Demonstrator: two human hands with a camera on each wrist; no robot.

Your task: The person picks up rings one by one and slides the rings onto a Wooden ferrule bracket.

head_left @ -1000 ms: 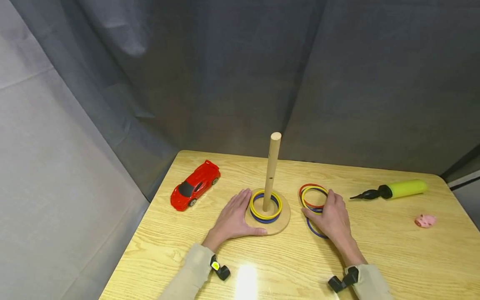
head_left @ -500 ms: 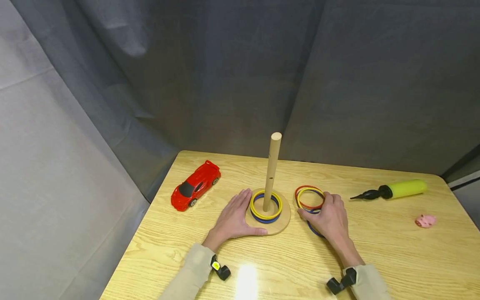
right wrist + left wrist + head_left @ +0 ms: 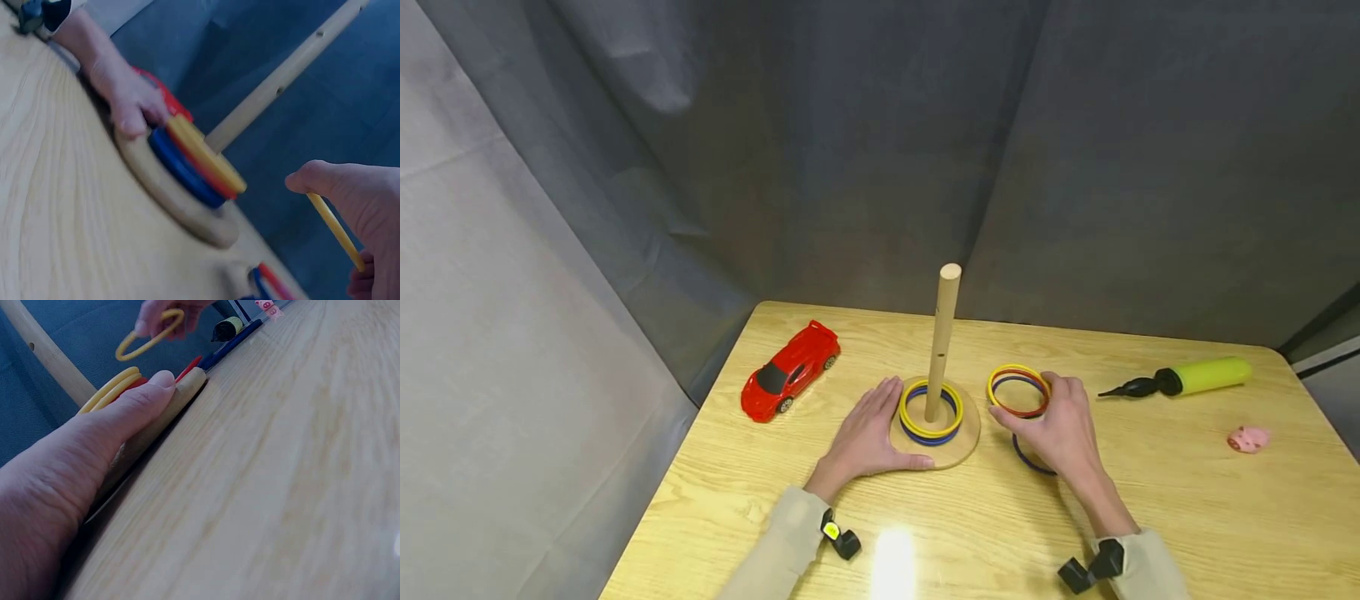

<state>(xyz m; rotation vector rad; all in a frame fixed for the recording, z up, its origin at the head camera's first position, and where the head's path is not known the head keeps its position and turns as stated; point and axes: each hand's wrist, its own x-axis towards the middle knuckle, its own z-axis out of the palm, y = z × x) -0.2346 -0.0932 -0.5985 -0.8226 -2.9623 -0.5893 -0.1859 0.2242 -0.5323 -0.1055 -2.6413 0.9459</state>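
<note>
My right hand (image 3: 1063, 429) pinches a yellow ring (image 3: 334, 228) between thumb and fingers, raised over the table. Below it a red ring (image 3: 1022, 414) and blue rings (image 3: 1019, 452) lie partly behind that hand. My left hand (image 3: 868, 433) rests against the round wooden base (image 3: 970, 437), fingers straight along its left edge and thumb lying at its front edge. An upright wooden peg (image 3: 944, 321) stands on the base. Yellow rings (image 3: 206, 153), a red ring (image 3: 219, 182) and blue rings (image 3: 181, 170) are stacked around the peg's foot.
A red toy car (image 3: 792, 371) stands at the back left of the wooden table (image 3: 820, 558). To the right lie a yellow-green hand pump (image 3: 1213, 377) with a black nozzle and a small pink pig toy (image 3: 1249, 439). A dark curtain (image 3: 880, 167) hangs behind the table.
My right hand shifts the rings slightly left, then lifts the yellow ring off the others. The left hand stays in place on the base.
</note>
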